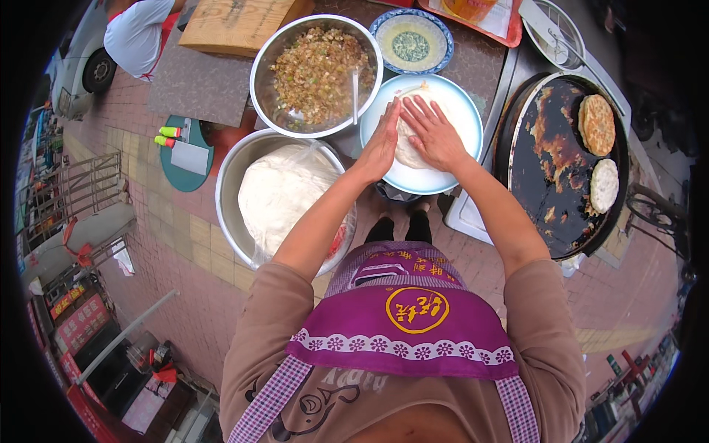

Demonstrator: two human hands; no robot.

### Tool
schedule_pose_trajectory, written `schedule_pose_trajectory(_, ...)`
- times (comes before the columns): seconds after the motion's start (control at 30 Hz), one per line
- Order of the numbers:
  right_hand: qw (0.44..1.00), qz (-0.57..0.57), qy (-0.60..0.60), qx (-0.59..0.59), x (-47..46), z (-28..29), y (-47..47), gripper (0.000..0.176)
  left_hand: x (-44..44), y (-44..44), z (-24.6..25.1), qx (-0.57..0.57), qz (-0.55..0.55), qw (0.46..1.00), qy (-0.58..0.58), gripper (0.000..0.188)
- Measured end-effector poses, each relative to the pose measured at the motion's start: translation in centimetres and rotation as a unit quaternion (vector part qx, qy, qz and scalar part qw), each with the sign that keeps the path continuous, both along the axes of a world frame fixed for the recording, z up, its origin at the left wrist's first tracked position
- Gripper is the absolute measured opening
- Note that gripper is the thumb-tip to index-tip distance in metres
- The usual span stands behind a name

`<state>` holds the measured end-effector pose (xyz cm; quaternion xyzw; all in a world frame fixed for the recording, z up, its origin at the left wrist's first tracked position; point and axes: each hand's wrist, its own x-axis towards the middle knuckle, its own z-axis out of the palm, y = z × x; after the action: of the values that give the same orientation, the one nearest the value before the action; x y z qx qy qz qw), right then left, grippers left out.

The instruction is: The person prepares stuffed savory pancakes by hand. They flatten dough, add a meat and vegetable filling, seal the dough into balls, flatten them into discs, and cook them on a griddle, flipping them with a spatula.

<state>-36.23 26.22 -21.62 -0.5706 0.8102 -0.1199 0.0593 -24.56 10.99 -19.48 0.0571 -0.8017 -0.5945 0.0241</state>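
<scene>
A flattened round of pale dough point(409, 148) lies on a light blue-rimmed plate point(472, 119). My right hand point(432, 133) rests flat on the dough, fingers slightly spread. Beside it my left hand point(383, 141) stands on edge at the dough's left side, fingers straight and nearly together, fingertips close to those of my right. To the upper left is a steel bowl point(260, 102) of chopped filling point(321, 72) with a metal utensil handle point(355, 97). Below that, a larger steel basin point(224, 221) holds a big mass of dough point(277, 188) partly under clear plastic.
On the right, a round black griddle point(554, 166) carries a browned flatbread point(597, 125) and a paler one point(604, 186). A patterned dish point(411, 44) sits beyond the plate. A cleaver point(190, 158) lies on a green board point(183, 180) at left. Another person point(138, 36) is at the upper left.
</scene>
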Motion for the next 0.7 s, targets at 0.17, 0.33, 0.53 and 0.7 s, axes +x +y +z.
schedule_pose_trajectory(0.17,0.999,-0.01,-0.032,0.026,3.1,-0.2,-2.0,0.065,0.5,-0.2,0.1,-0.094,0.003,0.996,0.012,0.077)
schedule_pose_trajectory(0.33,0.998,0.017,-0.054,-0.006,3.8,0.4,-1.3,0.063,0.6,-0.1,-0.4,-0.245,-0.04,0.969,-0.004,0.072)
schedule_pose_trajectory(0.53,0.99,-0.138,-0.025,-0.014,1.3,0.6,1.2,0.069,-3.1,-0.3,-2.0,-0.358,-0.125,0.924,0.051,0.071)
schedule_pose_trajectory(0.7,0.985,-0.171,-0.023,-0.025,1.6,-0.4,1.7,0.071,-5.1,-0.6,-2.9,-0.397,-0.152,0.902,0.077,0.072)
